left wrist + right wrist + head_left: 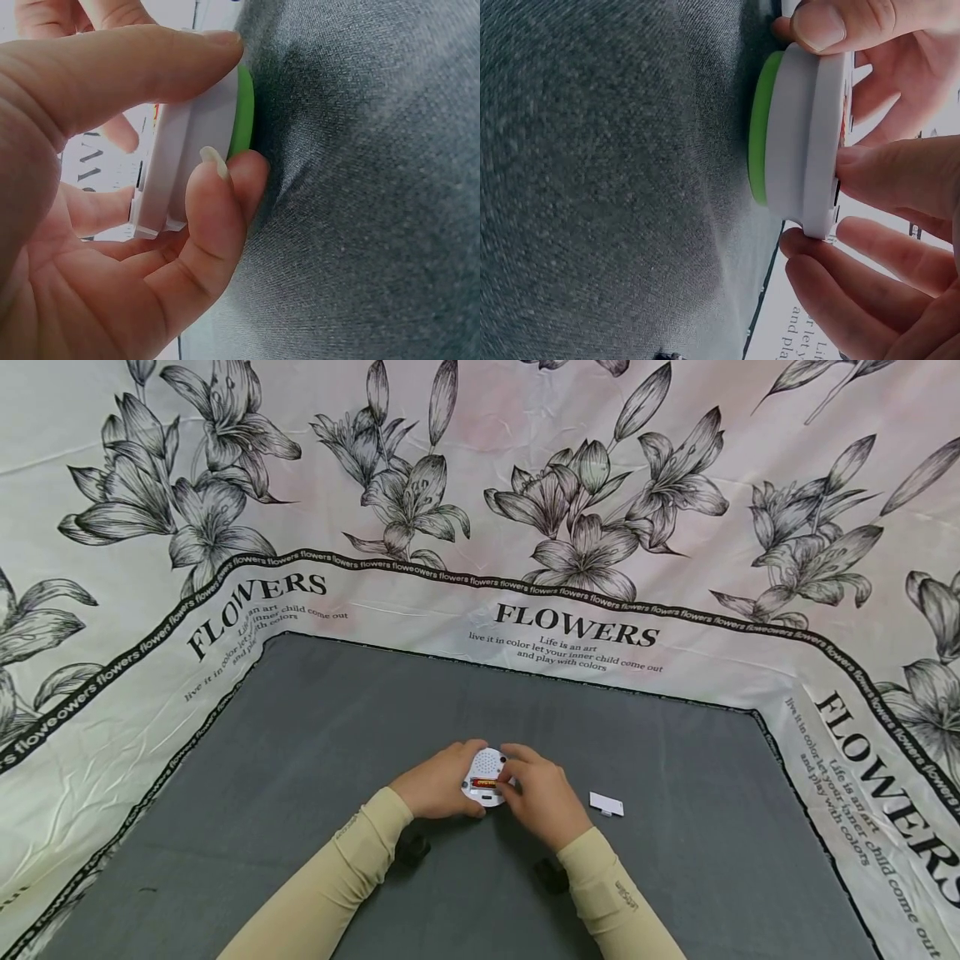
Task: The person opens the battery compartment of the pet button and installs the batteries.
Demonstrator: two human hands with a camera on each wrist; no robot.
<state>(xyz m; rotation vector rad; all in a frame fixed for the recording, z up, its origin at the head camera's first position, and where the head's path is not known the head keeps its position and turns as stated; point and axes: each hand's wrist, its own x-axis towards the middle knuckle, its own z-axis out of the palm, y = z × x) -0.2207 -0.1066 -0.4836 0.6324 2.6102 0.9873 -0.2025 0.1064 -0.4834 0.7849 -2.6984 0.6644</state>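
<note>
A round white device lies with its back up, showing speaker holes and an uncovered battery compartment. Inside the compartment is a red and orange battery. The wrist views show the device's green underside facing the grey cloth. My left hand grips the device by its rim, thumb on the near side and fingers curled round the other. My right hand pinches at the battery's right end with thumb and index finger, partly hiding it. Other right fingers are by the device's edge.
A small white battery cover with a tab lies on the grey cloth, right of my right hand. White flower-printed fabric borders the cloth at the back and sides. Dark wrist-worn cameras hang under both wrists.
</note>
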